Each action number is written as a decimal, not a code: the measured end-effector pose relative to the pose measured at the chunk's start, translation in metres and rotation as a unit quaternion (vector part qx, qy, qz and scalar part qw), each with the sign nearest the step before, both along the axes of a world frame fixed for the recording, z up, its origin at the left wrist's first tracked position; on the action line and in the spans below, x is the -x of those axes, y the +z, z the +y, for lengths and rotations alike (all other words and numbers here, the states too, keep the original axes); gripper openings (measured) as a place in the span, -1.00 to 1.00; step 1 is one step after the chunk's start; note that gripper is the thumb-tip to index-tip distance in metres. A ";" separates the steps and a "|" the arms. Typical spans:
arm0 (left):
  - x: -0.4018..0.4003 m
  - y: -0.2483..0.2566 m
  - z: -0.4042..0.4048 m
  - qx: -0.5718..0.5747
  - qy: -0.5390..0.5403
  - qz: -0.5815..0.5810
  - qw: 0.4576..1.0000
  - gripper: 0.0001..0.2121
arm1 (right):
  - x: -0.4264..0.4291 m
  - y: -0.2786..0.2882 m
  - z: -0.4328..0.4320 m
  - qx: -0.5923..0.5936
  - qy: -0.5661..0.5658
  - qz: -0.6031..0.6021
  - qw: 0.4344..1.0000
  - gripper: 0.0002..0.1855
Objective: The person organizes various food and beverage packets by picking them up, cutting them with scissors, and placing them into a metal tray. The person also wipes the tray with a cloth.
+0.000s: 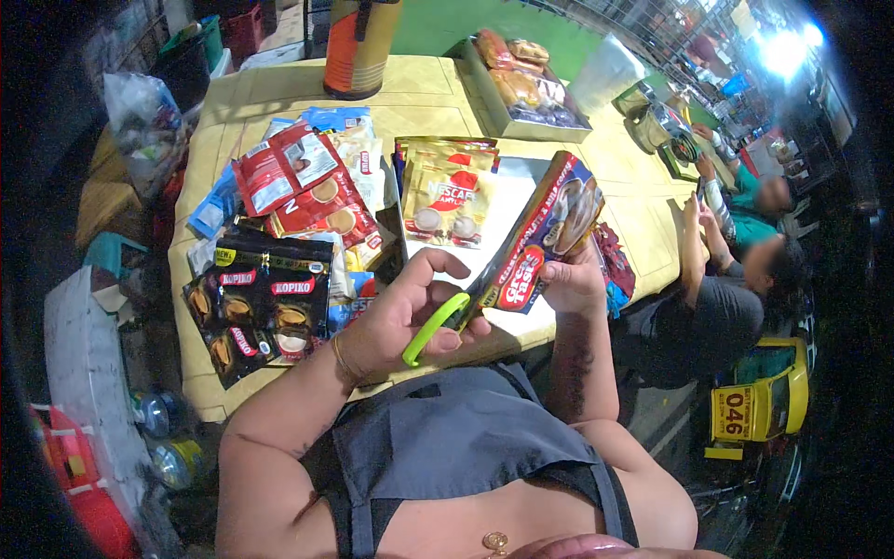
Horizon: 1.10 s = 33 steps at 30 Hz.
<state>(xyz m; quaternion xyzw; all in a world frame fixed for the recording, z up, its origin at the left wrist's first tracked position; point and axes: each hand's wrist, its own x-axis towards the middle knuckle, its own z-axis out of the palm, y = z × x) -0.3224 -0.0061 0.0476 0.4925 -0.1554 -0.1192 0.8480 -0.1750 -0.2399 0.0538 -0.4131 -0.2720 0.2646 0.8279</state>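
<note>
My right hand point(576, 276) grips a folded strip of Great Taste coffee sachets point(534, 241), tilted above the table. At the strip's lower end, my left hand point(419, 307) is curled around a tool with a lime-green loop handle point(436, 328), apparently scissors; its blades are mostly hidden. Beneath the strip lies a shallow white box point(508, 209) with gold Nescafé sachets point(450, 195) at its left side. Beside my left forearm are black Kopiko sachet strips point(269, 293). Red coffee sachets point(307, 182) lie heaped beyond them, over blue and white ones.
The yellow-covered table point(272, 94) bears a tall thermos point(360, 49) and a box of wrapped bread point(527, 91) at its far side. A dark red patterned cloth point(616, 269) lies by my right hand. Two people point(726, 293) sit at the right, near glass jars point(653, 126).
</note>
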 end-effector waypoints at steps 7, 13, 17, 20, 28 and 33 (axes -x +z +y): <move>0.000 -0.003 0.001 0.024 0.003 -0.016 1.000 -0.43 | 0.004 0.002 0.000 0.019 -0.004 -0.003 1.000 -0.22; 0.002 0.000 -0.001 0.031 -0.001 -0.012 0.999 -0.49 | 0.002 -0.004 -0.004 0.008 -0.005 0.010 1.000 -0.21; 0.005 0.009 0.003 0.010 -0.004 0.005 1.000 -0.49 | 0.003 0.000 -0.005 0.014 -0.036 -0.012 0.999 -0.21; 0.006 0.014 0.006 -0.015 -0.005 0.010 1.000 -0.50 | 0.007 0.015 -0.006 0.061 -0.092 -0.047 0.993 -0.22; 0.003 0.011 0.002 -0.002 -0.001 -0.023 1.000 -0.46 | 0.008 0.022 -0.014 0.052 -0.041 -0.067 0.996 -0.19; -0.003 0.007 0.006 0.011 -0.020 -0.047 0.999 -0.44 | 0.002 0.007 -0.019 0.068 0.004 -0.086 0.994 -0.13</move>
